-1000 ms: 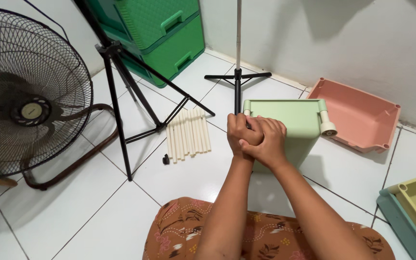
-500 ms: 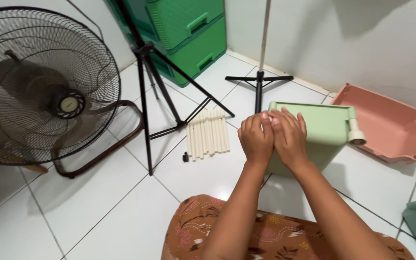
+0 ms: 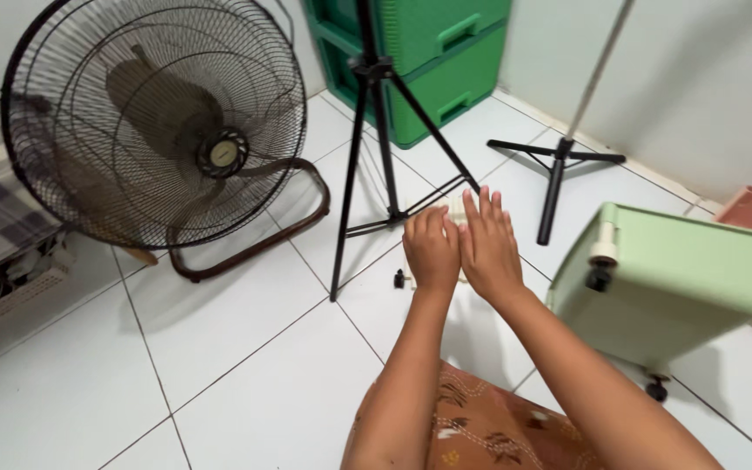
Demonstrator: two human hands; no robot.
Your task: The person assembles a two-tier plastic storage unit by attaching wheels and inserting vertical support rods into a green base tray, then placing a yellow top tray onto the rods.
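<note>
Reaching with fingers extended and empty, my left hand (image 3: 433, 248) and right hand (image 3: 487, 244), side by side, hover over the cream tubes (image 3: 456, 207) lying on the tiled floor (image 3: 237, 331) beside the tripod (image 3: 374, 130); the light-green bin (image 3: 672, 278) stands to the right; I judge one tube best pinched mid-length.

Pale green bin (image 3: 681, 287), perhaps cream-capped

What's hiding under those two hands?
Cream plastic tubes lie on the floor there; only a few ends peek out past the left hand and right hand. A small black caster wheel sits beside them. The hands cover the other tubes.
</note>
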